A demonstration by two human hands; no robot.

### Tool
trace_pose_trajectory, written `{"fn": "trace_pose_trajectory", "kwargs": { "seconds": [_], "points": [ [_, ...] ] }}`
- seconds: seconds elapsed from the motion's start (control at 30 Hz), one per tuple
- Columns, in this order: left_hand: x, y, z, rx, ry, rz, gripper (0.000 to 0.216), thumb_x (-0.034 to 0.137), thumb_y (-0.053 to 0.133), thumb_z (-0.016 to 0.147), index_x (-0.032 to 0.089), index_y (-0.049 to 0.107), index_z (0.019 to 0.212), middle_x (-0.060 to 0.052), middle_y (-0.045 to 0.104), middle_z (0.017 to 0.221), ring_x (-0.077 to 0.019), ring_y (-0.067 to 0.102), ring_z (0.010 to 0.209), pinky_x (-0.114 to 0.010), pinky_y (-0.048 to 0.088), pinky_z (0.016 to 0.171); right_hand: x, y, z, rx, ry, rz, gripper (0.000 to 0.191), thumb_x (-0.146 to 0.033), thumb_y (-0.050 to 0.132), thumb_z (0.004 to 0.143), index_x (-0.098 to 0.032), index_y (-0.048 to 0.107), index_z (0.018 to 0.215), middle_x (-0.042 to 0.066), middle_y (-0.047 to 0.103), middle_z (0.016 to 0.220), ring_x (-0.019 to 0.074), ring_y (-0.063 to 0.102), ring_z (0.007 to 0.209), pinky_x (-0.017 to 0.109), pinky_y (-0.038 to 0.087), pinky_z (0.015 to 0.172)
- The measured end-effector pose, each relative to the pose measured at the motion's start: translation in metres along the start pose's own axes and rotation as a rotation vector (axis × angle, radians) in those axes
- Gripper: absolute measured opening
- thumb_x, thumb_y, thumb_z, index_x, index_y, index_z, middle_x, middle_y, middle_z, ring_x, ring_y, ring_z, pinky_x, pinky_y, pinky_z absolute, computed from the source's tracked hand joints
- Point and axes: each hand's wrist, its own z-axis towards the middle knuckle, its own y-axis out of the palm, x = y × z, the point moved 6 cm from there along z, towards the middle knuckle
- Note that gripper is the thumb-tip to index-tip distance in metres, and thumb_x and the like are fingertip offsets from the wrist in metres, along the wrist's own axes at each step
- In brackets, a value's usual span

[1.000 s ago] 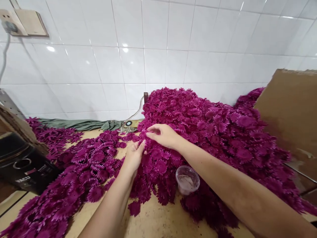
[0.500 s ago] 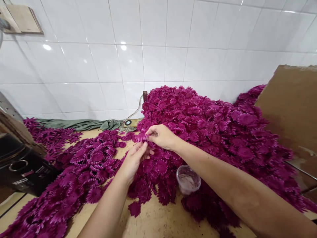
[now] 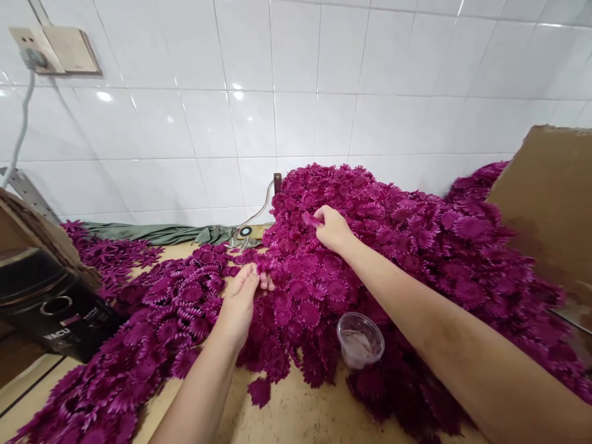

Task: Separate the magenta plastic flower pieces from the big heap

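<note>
Your hands have parted: a half-second ago they met over a single bloom near the middle of the frame, and now a clear gap lies between them. Your left hand (image 3: 241, 290), just left of centre, is pinched on a magenta fabric flower (image 3: 265, 266), its petals poking out past the thumb. Your right hand (image 3: 333, 229) has gone up and to the right, over the big flower heap (image 3: 411, 228) — its fingertips are closed on a folded magenta petal piece (image 3: 311, 219). So each hand now has a piece of its own, where both were busy at one spot; whether the two pieces came from the same bloom, you cannot tell from here.

Around them little has altered. The clear plastic cup (image 3: 345, 353), with some pale stuff inside, sits below centre at the heap's near edge, under your right forearm. The looser flower pile (image 3: 152, 308) spreads across the left of the frame toward the lower corner, and bare worktop (image 3: 300, 419) shows at bottom centre. The whole view has shifted slightly — the wall socket (image 3: 34, 49) shows more fully at upper left.
</note>
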Motion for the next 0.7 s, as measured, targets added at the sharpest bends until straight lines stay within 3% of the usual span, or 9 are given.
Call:
{"fn": "trace_pose_trajectory", "kwargs": {
  "seconds": [0.1,0.17,0.27,0.33,0.4,0.5,0.7],
  "points": [
    [-0.006,-0.001,0.003,-0.033,-0.063,-0.059,0.030,0.043,0.064,0.060,0.019,0.045,0.056,0.005,0.043,0.052,-0.0110,0.047,0.053,-0.023,0.035,0.052,-0.010,-0.003,-0.012,-0.112,-0.115,0.067,0.034,-0.006,0.060,0.065,-0.015,0.058,0.097,0.011,0.054,0.107,0.0187,0.056,0.095,0.031,0.042,0.086],
    [-0.010,0.004,0.005,-0.090,-0.075,-0.085,0.030,0.042,0.064,0.061,0.018,0.048,0.056,0.004,0.043,0.052,-0.0109,0.047,0.053,-0.023,0.035,0.052,-0.025,0.006,-0.032,-0.318,-0.186,0.233,0.034,-0.011,0.062,0.067,-0.015,0.058,0.100,0.010,0.056,0.109,0.0170,0.055,0.098,0.031,0.041,0.089],
    [-0.017,0.010,0.006,-0.158,-0.081,-0.106,0.030,0.043,0.066,0.061,0.018,0.050,0.057,0.004,0.044,0.053,-0.0102,0.045,0.053,-0.022,0.035,0.052,-0.044,0.026,-0.065,-0.715,-0.190,0.516,0.019,-0.017,0.061,0.071,-0.012,0.060,0.090,0.006,0.065,0.084,0.0133,0.060,0.081,0.031,0.045,0.082],
    [-0.020,0.010,0.006,-0.156,-0.085,-0.091,0.030,0.043,0.066,0.061,0.018,0.051,0.057,0.004,0.045,0.053,-0.0098,0.044,0.052,-0.022,0.034,0.053,-0.050,0.035,-0.079,-0.864,-0.157,0.624,0.011,-0.014,0.059,0.072,-0.010,0.060,0.082,0.002,0.064,0.068,0.0108,0.060,0.065,0.029,0.048,0.072],
    [-0.021,0.008,0.006,-0.138,-0.084,-0.057,0.029,0.043,0.065,0.062,0.018,0.052,0.058,0.004,0.045,0.053,-0.0097,0.044,0.052,-0.022,0.034,0.052,-0.049,0.037,-0.081,-0.838,-0.133,0.654,0.006,-0.009,0.060,0.070,-0.011,0.059,0.075,-0.001,0.061,0.060,0.0086,0.057,0.057,0.025,0.047,0.066],
    [-0.022,0.006,0.007,-0.139,-0.066,-0.003,0.031,0.044,0.065,0.061,0.018,0.051,0.056,0.004,0.044,0.052,-0.0106,0.046,0.053,-0.022,0.034,0.053,-0.043,0.034,-0.072,-0.637,-0.133,0.544,0.005,-0.009,0.061,0.068,-0.012,0.058,0.066,-0.003,0.059,0.058,0.0068,0.052,0.054,0.020,0.042,0.060],
    [-0.023,0.009,0.011,-0.111,-0.022,0.023,0.030,0.043,0.064,0.061,0.018,0.049,0.055,0.005,0.044,0.052,-0.0108,0.047,0.054,-0.023,0.035,0.054,-0.050,0.026,-0.073,-0.309,-0.335,-0.024,0.030,-0.030,0.047,0.082,-0.014,0.060,0.061,0.001,0.060,0.057,0.0098,0.050,0.054,0.022,0.033,0.054]
  ]
}}
